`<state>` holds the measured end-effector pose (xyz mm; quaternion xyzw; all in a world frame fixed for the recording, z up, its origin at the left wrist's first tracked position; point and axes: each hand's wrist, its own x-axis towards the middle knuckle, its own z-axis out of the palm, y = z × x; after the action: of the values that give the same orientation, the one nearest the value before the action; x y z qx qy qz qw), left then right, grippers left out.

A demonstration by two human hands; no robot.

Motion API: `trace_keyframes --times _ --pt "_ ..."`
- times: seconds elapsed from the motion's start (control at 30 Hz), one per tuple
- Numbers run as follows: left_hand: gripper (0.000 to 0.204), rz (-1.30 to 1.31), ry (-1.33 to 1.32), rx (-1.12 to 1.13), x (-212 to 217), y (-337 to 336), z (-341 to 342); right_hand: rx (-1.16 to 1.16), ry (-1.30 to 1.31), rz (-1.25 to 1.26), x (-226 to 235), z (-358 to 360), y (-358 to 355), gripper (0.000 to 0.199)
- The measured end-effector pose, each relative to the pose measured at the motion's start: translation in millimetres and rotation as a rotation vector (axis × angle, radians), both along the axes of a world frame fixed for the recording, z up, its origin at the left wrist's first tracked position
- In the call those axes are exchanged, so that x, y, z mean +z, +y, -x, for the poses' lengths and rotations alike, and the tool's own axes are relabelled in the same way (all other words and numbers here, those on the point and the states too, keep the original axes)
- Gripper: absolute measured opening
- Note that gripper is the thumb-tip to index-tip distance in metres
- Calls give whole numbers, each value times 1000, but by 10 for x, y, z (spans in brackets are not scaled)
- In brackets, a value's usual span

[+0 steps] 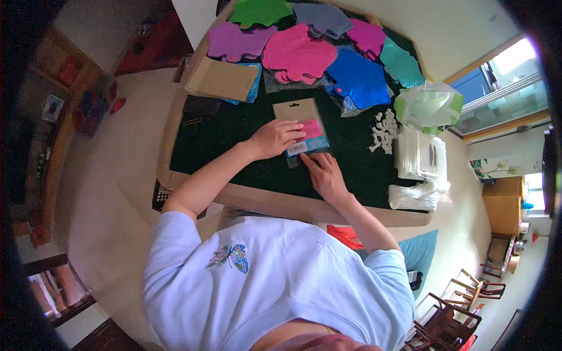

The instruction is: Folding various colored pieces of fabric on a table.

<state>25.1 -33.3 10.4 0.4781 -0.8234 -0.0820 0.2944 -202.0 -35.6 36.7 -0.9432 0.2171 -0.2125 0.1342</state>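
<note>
Tabletop (pixel 366 175), dark green; pink stack (pixel 298 51) at its 12 o'clock; left hand (pixel 276 139), fingers close together, slightly bent, lies over clear packet (pixel 311 128) from 9 o'clock; right hand (pixel 325 175), half-curled, at packet's 5 o'clock, cannot tell if pinching; packet, 6 o'clock of stack, shows tan, pink, blue.

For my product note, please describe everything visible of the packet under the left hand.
The clear, plastic-looking packet shows a beige card with hanging slot, a pink piece, blue band and barcode. It lies flat on the dark green tabletop; the left hand covers part, the right hand touches its lower end.
</note>
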Motion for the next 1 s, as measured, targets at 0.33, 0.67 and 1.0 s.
trace_keyframes --times 0.33,0.67,1.0 --pt "26 -6 18 27 -35 29 37 -49 78 47 -51 -24 49 52" --pt "25 31 -8 17 -29 -5 12 -140 258 206 -48 -161 111 49" --pt "34 35 -28 9 -4 47 12 -95 58 49 180 -22 -44 43"
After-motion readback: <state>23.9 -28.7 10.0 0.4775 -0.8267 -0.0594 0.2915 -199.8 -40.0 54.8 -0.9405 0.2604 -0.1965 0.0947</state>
